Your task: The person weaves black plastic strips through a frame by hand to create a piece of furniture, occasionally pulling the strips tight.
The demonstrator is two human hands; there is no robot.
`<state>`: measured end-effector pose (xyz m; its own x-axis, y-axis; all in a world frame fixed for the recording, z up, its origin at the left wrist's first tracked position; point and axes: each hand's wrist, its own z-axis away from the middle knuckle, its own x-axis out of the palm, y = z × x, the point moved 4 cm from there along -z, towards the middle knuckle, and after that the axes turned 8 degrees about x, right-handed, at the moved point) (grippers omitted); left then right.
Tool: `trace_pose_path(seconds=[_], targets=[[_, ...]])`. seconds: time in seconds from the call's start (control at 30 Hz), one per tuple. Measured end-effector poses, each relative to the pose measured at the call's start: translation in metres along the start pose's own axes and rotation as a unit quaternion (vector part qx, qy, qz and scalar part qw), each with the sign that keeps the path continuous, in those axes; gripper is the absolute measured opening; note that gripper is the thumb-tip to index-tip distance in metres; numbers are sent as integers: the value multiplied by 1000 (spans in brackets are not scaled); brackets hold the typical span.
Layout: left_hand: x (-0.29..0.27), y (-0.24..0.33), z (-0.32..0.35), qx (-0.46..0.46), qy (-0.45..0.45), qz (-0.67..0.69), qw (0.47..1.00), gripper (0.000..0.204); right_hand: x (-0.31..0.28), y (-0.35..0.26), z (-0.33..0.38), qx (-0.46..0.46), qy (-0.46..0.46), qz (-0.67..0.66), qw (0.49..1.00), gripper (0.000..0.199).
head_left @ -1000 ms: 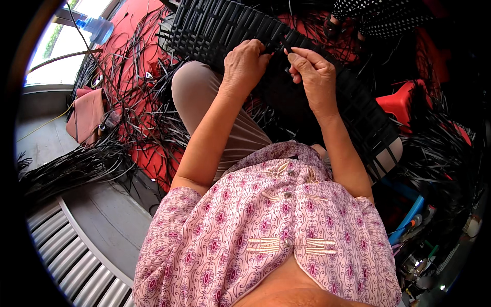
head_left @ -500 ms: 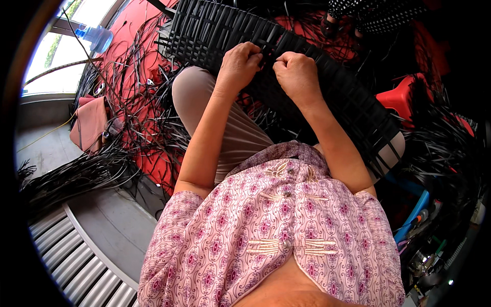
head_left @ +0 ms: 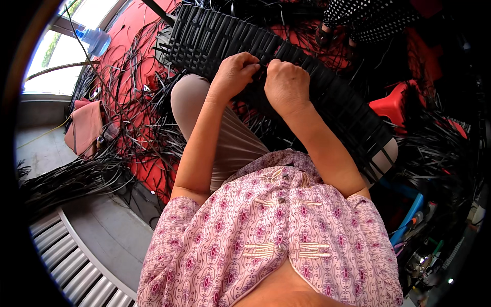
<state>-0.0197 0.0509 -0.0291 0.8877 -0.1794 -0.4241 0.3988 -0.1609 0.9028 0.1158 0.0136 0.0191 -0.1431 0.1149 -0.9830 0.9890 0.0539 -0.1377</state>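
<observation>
A long panel woven from flat black strips (head_left: 204, 38) lies slantwise across my lap, from upper left to lower right. My left hand (head_left: 232, 77) is closed at the weave near the panel's middle, thumb and forefinger pinched on a black strip. Close to its right, my right hand (head_left: 288, 88) is curled into a fist against the same panel, gripping a black strip that its fingers mostly hide. A narrow gap separates the two hands. Towards the right end the weave is looser, with wide openings between the strips.
Loose black strips (head_left: 148, 110) litter the red floor (head_left: 120, 61). At left are a pink cloth bag (head_left: 84, 128), a blue water jug (head_left: 97, 41) and a slatted metal seat (head_left: 76, 261). A red stool (head_left: 391, 105) stands at right. Another person's dotted clothing (head_left: 376, 20) shows at the top.
My right hand has moved left and slightly down, closer to my left hand. My left hand sits a little lower and its thumb and forefinger point more to the right.
</observation>
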Motion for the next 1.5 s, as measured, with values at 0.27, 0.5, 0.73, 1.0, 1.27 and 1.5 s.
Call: trace_pose_path(seconds=[0.27,0.5,0.73,1.0,1.27,1.5], targets=[[-9,-4,5,-28,73,49,996,17,14,1,-12,1,27,-62,998,18],[-64,34,14,58,141,-61,986,16,-8,1,-9,-74,172,-148,971,24],[-92,87,34,165,131,-75,975,16,-29,-14,-37,-183,-3,-517,836,27],[-83,33,1,59,138,39,988,16,-9,1,-38,-1,-49,-570,820,19],[-37,-12,-11,82,96,-304,944,27,17,7,-38,56,-47,-453,888,20],[-37,-27,-15,72,106,-193,973,26,21,-7,-43,29,-26,-248,968,22]])
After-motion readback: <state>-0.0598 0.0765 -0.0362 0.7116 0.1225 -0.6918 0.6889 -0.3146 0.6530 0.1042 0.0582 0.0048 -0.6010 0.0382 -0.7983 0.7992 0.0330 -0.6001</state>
